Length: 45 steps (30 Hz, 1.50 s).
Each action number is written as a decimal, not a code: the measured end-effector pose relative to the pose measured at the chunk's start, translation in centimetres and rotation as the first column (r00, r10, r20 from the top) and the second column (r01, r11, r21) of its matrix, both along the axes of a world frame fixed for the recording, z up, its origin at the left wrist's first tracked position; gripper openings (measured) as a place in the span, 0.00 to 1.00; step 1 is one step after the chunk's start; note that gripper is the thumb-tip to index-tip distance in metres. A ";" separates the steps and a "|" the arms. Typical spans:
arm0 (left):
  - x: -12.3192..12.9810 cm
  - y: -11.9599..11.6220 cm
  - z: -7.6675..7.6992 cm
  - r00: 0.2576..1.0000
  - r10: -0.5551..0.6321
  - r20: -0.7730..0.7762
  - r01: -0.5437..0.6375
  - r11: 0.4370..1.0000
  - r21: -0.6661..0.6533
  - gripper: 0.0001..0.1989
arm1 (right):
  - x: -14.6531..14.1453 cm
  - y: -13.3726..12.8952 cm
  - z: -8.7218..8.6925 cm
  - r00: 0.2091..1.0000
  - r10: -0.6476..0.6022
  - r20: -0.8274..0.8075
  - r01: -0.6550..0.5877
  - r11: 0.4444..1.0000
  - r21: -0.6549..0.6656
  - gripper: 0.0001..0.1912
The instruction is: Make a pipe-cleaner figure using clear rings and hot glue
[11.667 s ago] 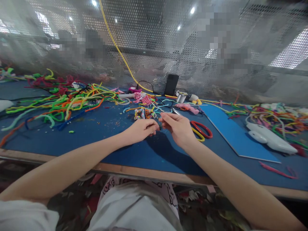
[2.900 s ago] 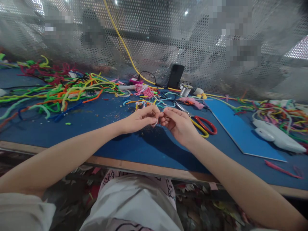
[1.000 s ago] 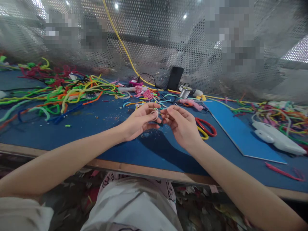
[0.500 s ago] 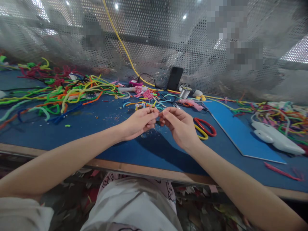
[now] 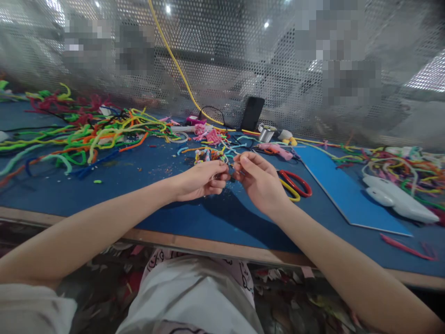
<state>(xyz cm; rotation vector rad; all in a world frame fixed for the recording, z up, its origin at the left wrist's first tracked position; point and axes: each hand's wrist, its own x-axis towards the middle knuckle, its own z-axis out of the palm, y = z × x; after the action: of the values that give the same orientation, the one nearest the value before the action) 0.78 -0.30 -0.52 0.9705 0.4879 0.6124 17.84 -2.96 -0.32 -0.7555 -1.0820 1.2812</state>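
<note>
Both hands working close together over the table [image 5: 208, 227], tips apart. My left fingers [image 5: 218, 184] are curling nearly closed, gripping a small piece [image 5: 216, 176], mostly hidden. My right fingers [image 5: 249, 161] are pinching nearly closed beside it; cannot tell whether they are holding anything. Coloured bits [image 5: 206, 155] are lying just beyond my left; scissors [image 5: 295, 184] are resting beside my right. Judgement: I am doing fine fingertip work; any next move is calling for a steady left grip, light right pinch.
</note>
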 end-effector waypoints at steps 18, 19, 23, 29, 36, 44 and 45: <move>0.0 -0.2 0.2 0.993 0.117 -0.033 -0.111 0.984 0.137 0.06 | 0.1 0.3 0.1 0.997 0.023 -0.077 -0.018 0.998 0.062 0.13; 0.0 -0.2 0.1 0.989 0.142 -0.048 -0.133 0.978 0.161 0.06 | 0.1 0.3 0.1 0.997 0.020 -0.073 -0.015 0.998 0.066 0.13; 0.0 0.0 0.1 0.971 0.214 -0.110 -0.183 0.954 0.237 0.04 | 0.0 0.4 0.4 0.999 0.012 -0.053 -0.009 0.998 0.064 0.14; 0.0 -0.2 0.2 0.969 0.187 -0.164 -0.136 0.951 0.278 0.05 | 0.1 0.4 0.4 0.998 0.017 -0.060 -0.012 0.996 0.090 0.13; -0.5 0.6 -0.6 0.987 0.117 -0.107 -0.089 0.967 0.238 0.04 | 0.4 0.6 0.4 0.998 0.029 -0.054 -0.026 0.998 0.055 0.14; -0.5 0.4 -0.3 0.981 0.159 -0.116 -0.123 0.956 0.267 0.05 | 0.5 0.7 0.2 0.999 0.020 -0.032 -0.018 0.998 0.061 0.13; -0.4 0.3 -0.2 0.974 0.183 -0.136 -0.139 0.949 0.284 0.04 | 0.5 0.7 0.1 1.000 0.017 -0.026 -0.016 0.998 0.055 0.13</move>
<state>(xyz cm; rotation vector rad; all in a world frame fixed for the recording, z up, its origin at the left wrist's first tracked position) 0.40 0.00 -0.70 1.2573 0.6428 0.7663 18.31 -2.22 -0.20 -0.6873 -1.0995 1.2669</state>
